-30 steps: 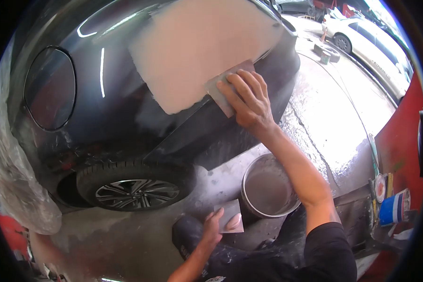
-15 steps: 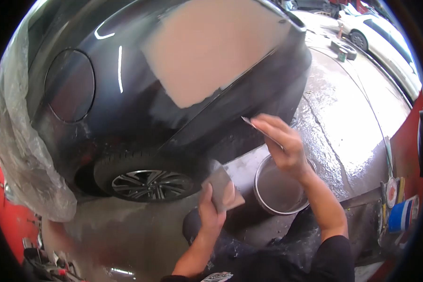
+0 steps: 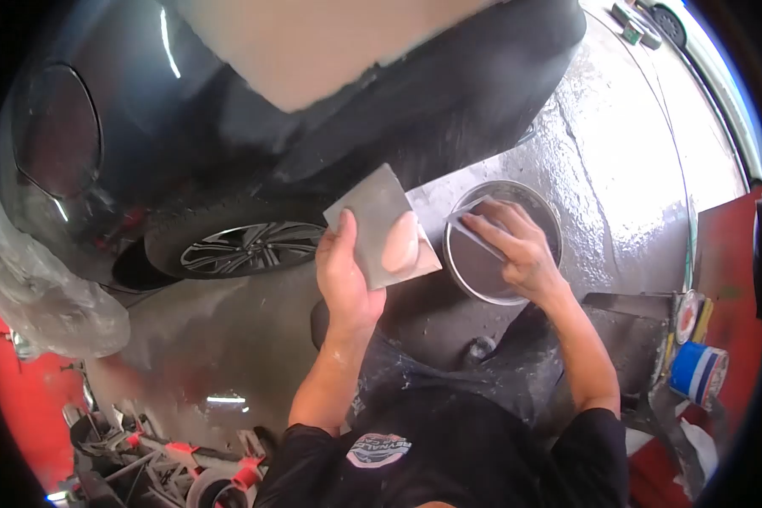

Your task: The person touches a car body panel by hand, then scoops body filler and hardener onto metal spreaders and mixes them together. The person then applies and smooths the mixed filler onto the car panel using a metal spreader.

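Note:
My left hand (image 3: 345, 271) grips a flat grey mixing board (image 3: 369, 207), thumb on its top face. A smooth lump of pinkish body filler (image 3: 400, 243) sits on the board's right part. To the right, my right hand (image 3: 529, 254) pinches a thin, flat spreader (image 3: 480, 233) under its fingers. The spreader is apart from the board, above the round bucket (image 3: 556, 216) of murky water. Beyond both hands is a dark car body (image 3: 398, 110) with a broad patch of pinkish filler (image 3: 313, 42) on its panel.
The car's rear wheel (image 3: 254, 248) is left of the board. Clear plastic sheeting (image 3: 68, 313) hangs at far left. A blue-and-white can (image 3: 698, 372) lies at right near a red panel. Metal parts (image 3: 169, 466) are piled at lower left. A hose (image 3: 665, 110) crosses the wet floor.
The view has tipped downward. My right hand has come down from beside the car panel to above the bucket, spreader still held. The board in my left hand now shows its face more fully.

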Tool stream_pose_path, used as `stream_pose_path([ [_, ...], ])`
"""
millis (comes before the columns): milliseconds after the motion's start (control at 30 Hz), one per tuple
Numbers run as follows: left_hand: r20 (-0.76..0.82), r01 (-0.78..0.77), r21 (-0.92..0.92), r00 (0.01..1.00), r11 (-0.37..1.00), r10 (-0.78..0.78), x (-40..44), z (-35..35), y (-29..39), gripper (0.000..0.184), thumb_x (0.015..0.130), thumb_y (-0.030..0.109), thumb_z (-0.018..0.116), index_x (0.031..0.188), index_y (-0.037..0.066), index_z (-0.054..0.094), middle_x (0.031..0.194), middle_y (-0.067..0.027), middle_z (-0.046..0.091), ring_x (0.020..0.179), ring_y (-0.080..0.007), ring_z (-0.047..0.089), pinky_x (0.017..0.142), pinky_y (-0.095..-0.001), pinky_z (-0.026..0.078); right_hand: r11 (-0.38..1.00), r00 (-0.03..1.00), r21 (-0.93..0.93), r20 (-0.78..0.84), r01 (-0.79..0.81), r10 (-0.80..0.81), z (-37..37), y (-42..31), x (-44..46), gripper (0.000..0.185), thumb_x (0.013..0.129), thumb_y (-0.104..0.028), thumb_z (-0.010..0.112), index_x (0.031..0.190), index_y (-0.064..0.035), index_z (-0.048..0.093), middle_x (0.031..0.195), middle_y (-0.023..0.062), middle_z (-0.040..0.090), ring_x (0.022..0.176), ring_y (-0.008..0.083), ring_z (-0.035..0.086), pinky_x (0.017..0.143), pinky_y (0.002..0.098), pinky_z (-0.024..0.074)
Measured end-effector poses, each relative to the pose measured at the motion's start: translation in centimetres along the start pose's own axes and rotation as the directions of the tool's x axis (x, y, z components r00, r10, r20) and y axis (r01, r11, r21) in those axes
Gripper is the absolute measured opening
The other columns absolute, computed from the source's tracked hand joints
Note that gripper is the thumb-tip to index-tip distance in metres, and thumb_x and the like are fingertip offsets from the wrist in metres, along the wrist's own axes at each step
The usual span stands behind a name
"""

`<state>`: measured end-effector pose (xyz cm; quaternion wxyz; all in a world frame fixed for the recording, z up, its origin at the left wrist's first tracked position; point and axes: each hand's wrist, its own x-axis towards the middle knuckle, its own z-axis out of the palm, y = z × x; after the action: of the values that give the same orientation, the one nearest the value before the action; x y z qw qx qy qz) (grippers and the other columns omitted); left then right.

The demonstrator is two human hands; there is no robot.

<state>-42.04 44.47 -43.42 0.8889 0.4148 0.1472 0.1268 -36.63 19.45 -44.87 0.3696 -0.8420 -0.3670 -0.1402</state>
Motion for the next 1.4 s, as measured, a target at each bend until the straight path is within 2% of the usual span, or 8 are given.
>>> stream_pose_path([
  [267, -0.022, 0.241, 0.196, 0.97, 0.951, -0.241, -3.4, 10.8, 9.2, 0.042, 0.114, 0.035, 0.055, 0.125, -0.002, 0.069, 0.122, -0.0106, 0.072, 0.109, -0.0171, 0.068, 0.098, -0.0339, 0.054, 0.994, 0.993, -0.052, 0.075, 0.091, -0.087, -12.9, -10.8, 10.6, 0.045, 0.078, -0.01, 0.072, 0.122, -0.0069, 0.074, 0.12, 0.0132, 0.068, 0.111, 0.0369, 0.066, 0.097, 0.0492, 0.0532],
  [333, -0.07, 0.182, 0.396, 0.983, 0.9, -0.168, -4.7, 14.7, 12.1, 0.04, 0.116, 0.031, 0.05, 0.11, -0.002, 0.073, 0.104, -0.0041, 0.071, 0.095, -0.0108, 0.061, 0.086, -0.0297, 0.05, 0.997, 0.99, -0.036, 0.126, 0.074, -0.069, -15.5, -14.3, 12.9, 0.042, 0.079, -0.011, 0.068, 0.12, -0.0078, 0.072, 0.113, 0.0093, 0.066, 0.109, 0.0327, 0.065, 0.096, 0.0475, 0.0513],
  [700, -0.126, 0.14, 0.303, 0.986, 0.943, -0.106, -8.7, 27.6, 28.1, 0.038, 0.115, 0.025, 0.05, 0.088, 0.002, 0.065, 0.085, 0.004, 0.058, 0.081, -0.0063, 0.048, 0.073, -0.0286, 0.041, 0.995, 0.985, -0.094, 0.166, -0.037, 0.052, -29.7, -30.0, 18.0, 0.046, 0.078, -0.009, 0.066, 0.123, -0.0089, 0.075, 0.12, 0.0088, 0.068, 0.115, 0.031, 0.065, 0.099, 0.0472, 0.0509],
  [833, -0.065, -0.011, 0.318, 0.997, 0.948, 0.034, -8.2, 30.2, 32.1, 0.038, 0.116, 0.026, 0.051, 0.092, 0.0, 0.067, 0.084, 0.0064, 0.054, 0.08, -0.0048, 0.043, 0.07, -0.0264, 0.038, 0.986, 0.977, -0.13, 0.173, -0.102, 0.124, -33.6, -32.7, 18.7, 0.047, 0.076, -0.002, 0.064, 0.121, -0.0107, 0.074, 0.12, 0.0077, 0.067, 0.118, 0.0308, 0.065, 0.101, 0.0458, 0.0513],
  [933, 0.084, -0.102, 0.208, 0.993, 0.973, 0.086, -7.8, 31.5, 35.7, 0.033, 0.116, 0.024, 0.052, 0.107, -0.001, 0.071, 0.097, 0.0015, 0.069, 0.083, -0.0065, 0.058, 0.077, -0.0275, 0.049, 0.983, 0.983, 0.03, 0.03, -0.18, 0.179, -34.5, -33.2, 18.9, 0.043, 0.08, 0.001, 0.064, 0.121, -0.0077, 0.075, 0.12, 0.0089, 0.07, 0.116, 0.0336, 0.067, 0.1, 0.0475, 0.0535],
  [1100, 0.021, 0.378, -0.003, 0.926, 0.926, -0.377, -10.3, 30.8, 34.5, 0.029, 0.112, 0.022, 0.057, 0.119, -0.003, 0.07, 0.11, -0.0102, 0.075, 0.097, -0.0198, 0.073, 0.09, -0.0361, 0.058, 0.971, 0.975, 0.22, -0.178, -0.091, 0.132, -36.0, -37.2, 21.7, 0.043, 0.083, 0.005, 0.069, 0.125, -0.0034, 0.075, 0.122, 0.0179, 0.068, 0.118, 0.0393, 0.067, 0.104, 0.0454, 0.0541],
  [1167, 0.024, 0.555, -0.152, 0.829, 0.817, -0.559, -11.6, 31.1, 34.2, 0.03, 0.111, 0.02, 0.056, 0.126, -0.004, 0.066, 0.119, -0.0158, 0.073, 0.105, -0.0266, 0.073, 0.093, -0.0421, 0.06, 0.997, 0.993, 0.066, -0.111, -0.036, 0.043, -35.7, -37.5, 21.4, 0.043, 0.083, 0.005, 0.069, 0.125, -0.0033, 0.075, 0.123, 0.0173, 0.067, 0.119, 0.0388, 0.066, 0.103, 0.046, 0.0538],
  [1400, 0.023, 0.382, -0.182, 0.923, 0.906, -0.385, -11.9, 31.3, 35.1, 0.033, 0.109, 0.021, 0.06, 0.129, -0.005, 0.064, 0.118, -0.0157, 0.074, 0.105, -0.0273, 0.074, 0.095, -0.0422, 0.06, 0.997, 0.995, -0.042, 0.079, -0.059, 0.062, -36.9, -32.8, 19.4, 0.044, 0.083, -0.001, 0.069, 0.126, -0.0032, 0.075, 0.129, 0.0172, 0.065, 0.121, 0.0393, 0.065, 0.104, 0.0488, 0.0531],
])
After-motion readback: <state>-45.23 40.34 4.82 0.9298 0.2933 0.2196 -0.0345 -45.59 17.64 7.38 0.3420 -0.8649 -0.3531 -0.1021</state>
